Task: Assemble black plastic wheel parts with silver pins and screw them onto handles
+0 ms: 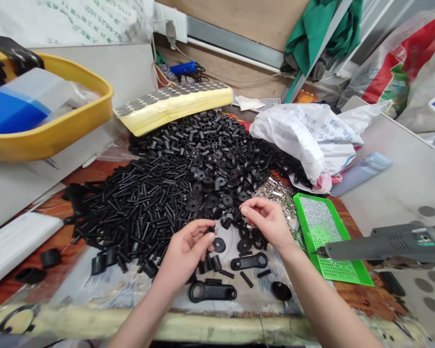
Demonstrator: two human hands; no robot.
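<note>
My left hand (189,249) is closed in a pinch over the front of the pile, with a small black plastic part (210,229) at its fingertips. My right hand (270,222) pinches thumb to forefinger beside the black round discs (226,199); whatever lies between those fingers is too small to make out. Between the hands are a loose toothed disc (219,245) and short black tubes (215,263). Two black crank-shaped arms (249,261) lie on the plastic sheet nearer me, with a black cup-like piece (281,291) to their right.
Black ribbed rods (141,208) heap up on the left, short black pipe pieces (203,133) behind. Small metal clips (275,191) lie beside a green tray (342,268) of tiny silvery parts. A grey power screwdriver (380,246) juts in over the tray. A yellow bin (105,113) stands left.
</note>
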